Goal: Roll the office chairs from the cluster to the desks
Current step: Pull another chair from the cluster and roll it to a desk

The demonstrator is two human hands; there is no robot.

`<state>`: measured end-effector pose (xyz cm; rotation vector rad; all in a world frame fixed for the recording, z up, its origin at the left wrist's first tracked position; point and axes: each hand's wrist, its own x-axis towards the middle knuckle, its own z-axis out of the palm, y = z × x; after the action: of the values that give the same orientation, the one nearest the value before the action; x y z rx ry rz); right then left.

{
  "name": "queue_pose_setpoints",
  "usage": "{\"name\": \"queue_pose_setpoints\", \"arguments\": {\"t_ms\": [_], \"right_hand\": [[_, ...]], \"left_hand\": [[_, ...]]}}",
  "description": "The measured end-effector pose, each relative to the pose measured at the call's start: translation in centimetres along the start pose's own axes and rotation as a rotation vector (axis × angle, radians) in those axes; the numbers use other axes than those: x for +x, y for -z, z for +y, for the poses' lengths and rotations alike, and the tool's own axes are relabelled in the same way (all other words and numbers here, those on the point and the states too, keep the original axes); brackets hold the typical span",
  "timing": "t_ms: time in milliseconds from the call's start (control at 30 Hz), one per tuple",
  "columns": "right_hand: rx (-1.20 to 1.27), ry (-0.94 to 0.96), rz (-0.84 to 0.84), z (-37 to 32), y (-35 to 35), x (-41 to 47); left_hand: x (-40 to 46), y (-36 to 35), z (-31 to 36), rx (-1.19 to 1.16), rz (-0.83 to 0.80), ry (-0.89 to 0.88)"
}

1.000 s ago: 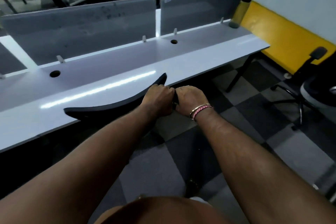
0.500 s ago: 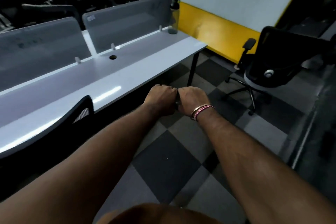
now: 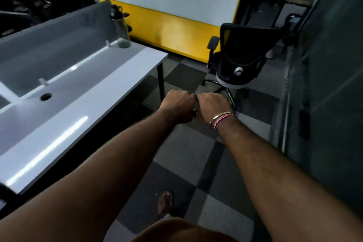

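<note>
Risk lies chiefly at the table (image 3: 82, 92) corner and its dark leg, just left of your path to the office chair (image 3: 238, 59) standing far right by the yellow wall (image 3: 172, 31). Your left hand (image 3: 177, 104) and right hand (image 3: 213, 105) are fists, knuckles touching; fingers are curled under, and whether they pinch anything you cannot tell. Rolled carelessly, the chair's base could catch that leg. Open floor (image 3: 186, 163) runs between table edge and the dark partition (image 3: 324, 84) on the right; your foot (image 3: 165, 202) sits in it.
</note>
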<state>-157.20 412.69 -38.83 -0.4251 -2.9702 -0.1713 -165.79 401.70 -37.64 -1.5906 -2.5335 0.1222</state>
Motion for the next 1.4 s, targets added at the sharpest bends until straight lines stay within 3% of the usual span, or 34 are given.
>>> {"name": "queue_pose_setpoints", "arguments": {"t_ms": [467, 667, 1400], "right_hand": [[-0.061, -0.317, -0.015, 12.1, -1.7, 14.6], [-0.073, -0.349, -0.032, 17.8, -4.7, 19.8], [-0.024, -0.368, -0.037, 49.6, -13.2, 40.6]], "left_hand": [[23.0, -1.1, -3.7, 0.008, 0.071, -0.265], [31.3, -2.8, -3.7, 0.013, 0.039, -0.308], [69.4, -7.6, 2.2, -0.031, 0.046, -0.362]]}}
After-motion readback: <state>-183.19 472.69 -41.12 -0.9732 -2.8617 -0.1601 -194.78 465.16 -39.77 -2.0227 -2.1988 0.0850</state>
